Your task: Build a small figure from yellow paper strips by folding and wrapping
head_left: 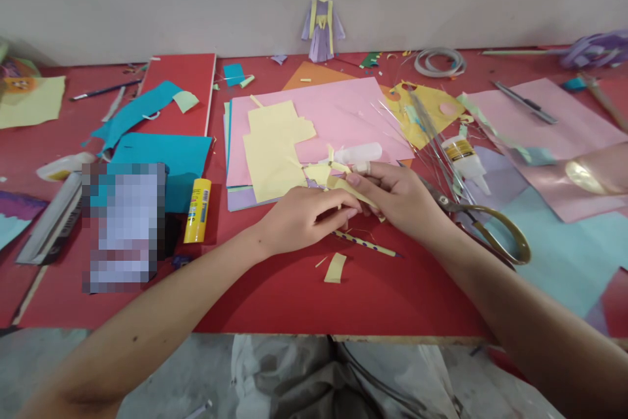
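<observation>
My right hand (395, 193) pinches a pale yellow paper strip (358, 190) between thumb and fingers. My left hand (314, 219) is closed close beside it, fingertips near the strip's lower end; what they grip is hidden. Just beyond the fingers lie small folded yellow paper pieces (318, 174) and a small white bottle (360, 152). Larger yellow paper (275, 164) rests on a pink sheet (314, 105). Below my hands are a dotted yellow pencil-like stick (373, 246) and a small yellow paper scrap (335, 268).
Scissors (500, 236), thin metal rods (436, 138) and a glue bottle (466, 161) lie right of my hands. On the left are a glue stick (197, 210) and a blurred-out phone-like object (127, 223). A purple and yellow paper figure (322, 27) leans against the wall. Another person's arm (598, 174) enters at right.
</observation>
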`<state>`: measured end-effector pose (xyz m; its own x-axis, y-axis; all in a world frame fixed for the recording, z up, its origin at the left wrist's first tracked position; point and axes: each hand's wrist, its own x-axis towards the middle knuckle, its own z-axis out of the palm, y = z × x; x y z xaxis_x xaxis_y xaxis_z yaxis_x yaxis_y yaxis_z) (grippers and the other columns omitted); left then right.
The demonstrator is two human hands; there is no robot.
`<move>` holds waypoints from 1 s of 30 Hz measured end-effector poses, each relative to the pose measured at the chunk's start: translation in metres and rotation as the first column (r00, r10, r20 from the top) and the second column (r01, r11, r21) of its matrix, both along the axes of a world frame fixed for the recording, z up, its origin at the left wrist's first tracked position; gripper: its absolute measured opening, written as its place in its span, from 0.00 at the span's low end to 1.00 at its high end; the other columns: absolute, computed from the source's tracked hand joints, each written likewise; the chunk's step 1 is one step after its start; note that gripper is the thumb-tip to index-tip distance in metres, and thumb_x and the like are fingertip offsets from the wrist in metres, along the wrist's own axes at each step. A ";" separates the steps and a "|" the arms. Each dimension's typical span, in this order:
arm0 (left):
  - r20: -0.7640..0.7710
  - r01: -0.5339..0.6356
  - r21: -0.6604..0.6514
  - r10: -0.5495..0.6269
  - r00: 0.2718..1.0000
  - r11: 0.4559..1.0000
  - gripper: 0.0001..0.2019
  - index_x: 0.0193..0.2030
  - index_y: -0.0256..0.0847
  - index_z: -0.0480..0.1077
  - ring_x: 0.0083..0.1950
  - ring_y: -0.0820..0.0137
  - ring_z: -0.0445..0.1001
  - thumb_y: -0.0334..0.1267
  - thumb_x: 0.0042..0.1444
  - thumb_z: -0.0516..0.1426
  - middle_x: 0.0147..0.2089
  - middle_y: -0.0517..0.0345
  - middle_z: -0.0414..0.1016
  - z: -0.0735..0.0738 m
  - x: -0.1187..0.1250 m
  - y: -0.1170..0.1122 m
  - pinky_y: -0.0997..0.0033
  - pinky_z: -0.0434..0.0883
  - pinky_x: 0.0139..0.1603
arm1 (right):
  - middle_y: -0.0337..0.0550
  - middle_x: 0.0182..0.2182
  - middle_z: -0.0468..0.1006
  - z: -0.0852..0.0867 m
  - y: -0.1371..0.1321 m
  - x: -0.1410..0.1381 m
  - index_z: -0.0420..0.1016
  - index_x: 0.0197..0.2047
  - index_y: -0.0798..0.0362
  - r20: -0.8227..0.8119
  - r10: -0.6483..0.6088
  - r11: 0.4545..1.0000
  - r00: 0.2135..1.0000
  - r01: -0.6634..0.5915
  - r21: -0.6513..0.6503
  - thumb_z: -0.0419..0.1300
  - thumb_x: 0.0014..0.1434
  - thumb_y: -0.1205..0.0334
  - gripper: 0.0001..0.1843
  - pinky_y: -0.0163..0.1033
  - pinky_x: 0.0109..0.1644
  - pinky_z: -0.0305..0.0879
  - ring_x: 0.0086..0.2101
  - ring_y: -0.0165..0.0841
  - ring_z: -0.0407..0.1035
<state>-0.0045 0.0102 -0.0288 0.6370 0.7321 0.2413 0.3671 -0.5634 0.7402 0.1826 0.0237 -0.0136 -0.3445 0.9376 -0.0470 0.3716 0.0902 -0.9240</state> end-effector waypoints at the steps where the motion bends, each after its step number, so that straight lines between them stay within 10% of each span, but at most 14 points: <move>1: -0.002 -0.001 0.002 0.001 1.000 1.000 0.06 0.44 0.41 0.70 0.32 0.76 0.76 0.34 0.63 0.53 0.32 0.62 0.79 0.000 0.000 0.000 0.76 0.69 0.36 | 0.32 0.15 0.62 0.000 0.000 0.000 0.73 0.30 0.54 0.002 -0.001 1.000 1.000 0.001 0.003 0.57 0.61 0.48 0.18 0.33 0.21 0.51 0.17 0.23 0.56; 30: -0.127 0.030 0.164 -0.009 0.992 0.986 0.08 0.44 0.42 0.71 0.26 0.75 0.73 0.37 0.64 0.51 0.29 0.62 0.78 -0.004 0.001 0.000 0.75 0.64 0.29 | 0.29 0.14 0.60 0.001 -0.002 -0.002 0.75 0.37 0.55 -0.068 -0.010 1.000 0.998 0.008 -0.029 0.59 0.60 0.51 0.14 0.32 0.17 0.46 0.15 0.22 0.52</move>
